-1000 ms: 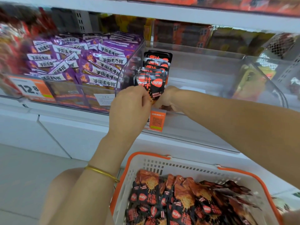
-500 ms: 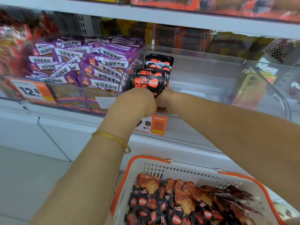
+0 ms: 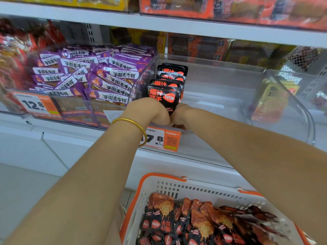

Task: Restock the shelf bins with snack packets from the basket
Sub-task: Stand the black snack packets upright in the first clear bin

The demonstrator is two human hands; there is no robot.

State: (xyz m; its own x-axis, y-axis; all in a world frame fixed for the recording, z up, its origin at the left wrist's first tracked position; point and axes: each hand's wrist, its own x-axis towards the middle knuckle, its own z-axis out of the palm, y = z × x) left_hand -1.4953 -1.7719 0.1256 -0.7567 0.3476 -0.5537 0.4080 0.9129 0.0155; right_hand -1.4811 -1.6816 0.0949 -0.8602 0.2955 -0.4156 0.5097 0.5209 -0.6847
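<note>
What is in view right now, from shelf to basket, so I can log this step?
Bin packets: about four showing, black and red, standing in a row at the left end of the clear bin.
Clear bin: one, see-through, middle of the shelf.
Purple packets: many, purple with white labels, in the bin on the left.
Yellow packet: one seen, yellow, in the bin on the right.
Price tags: two, orange and white, on the bin fronts.
Basket: one, white with an orange rim, bottom right.
Basket packets: many, black and red-orange, piled in the basket.
Bangle: one, gold, on the left wrist.
Left hand: grips the front bin packet's lower left.
Right hand: grips its lower right.
</note>
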